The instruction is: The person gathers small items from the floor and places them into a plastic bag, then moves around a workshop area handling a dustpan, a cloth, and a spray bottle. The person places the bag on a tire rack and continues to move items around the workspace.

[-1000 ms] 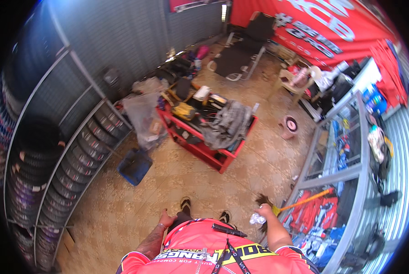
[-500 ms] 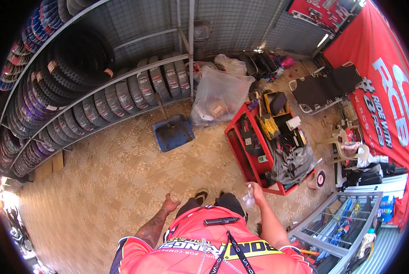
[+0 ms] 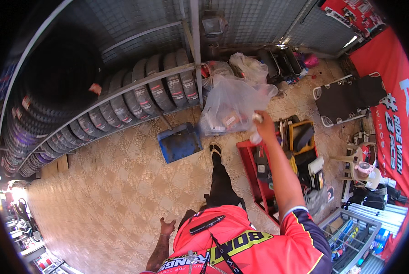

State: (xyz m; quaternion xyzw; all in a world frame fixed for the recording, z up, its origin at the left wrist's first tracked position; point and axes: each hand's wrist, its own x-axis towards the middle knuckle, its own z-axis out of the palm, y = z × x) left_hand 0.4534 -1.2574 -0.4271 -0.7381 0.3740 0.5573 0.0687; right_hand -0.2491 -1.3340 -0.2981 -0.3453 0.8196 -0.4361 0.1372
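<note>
My right arm reaches forward over the near-left corner of a red tool cart (image 3: 252, 171). In my right hand (image 3: 265, 125), closed fingers grip a crumpled piece of clear plastic (image 3: 255, 137), part of which hangs below them. Just beyond that hand stands a large translucent plastic bag (image 3: 232, 98), bulging with wrappers and a small box; whether the hand touches it I cannot tell. My left hand (image 3: 168, 226) hangs low at my side, away from everything, its thumb and fingers apart and nothing in them.
A blue dustpan (image 3: 180, 141) lies on the tiled floor left of the bag. Tyres (image 3: 143, 93) line a metal rack along the left. On the right are a black folding cot (image 3: 350, 98), a beige plastic chair (image 3: 371, 176) and a glass-topped case (image 3: 350, 233).
My right hand has swung forward from beside the cart's near end toward the translucent bag, still holding the clear plastic. One foot has stepped forward. My left hand stays low.
</note>
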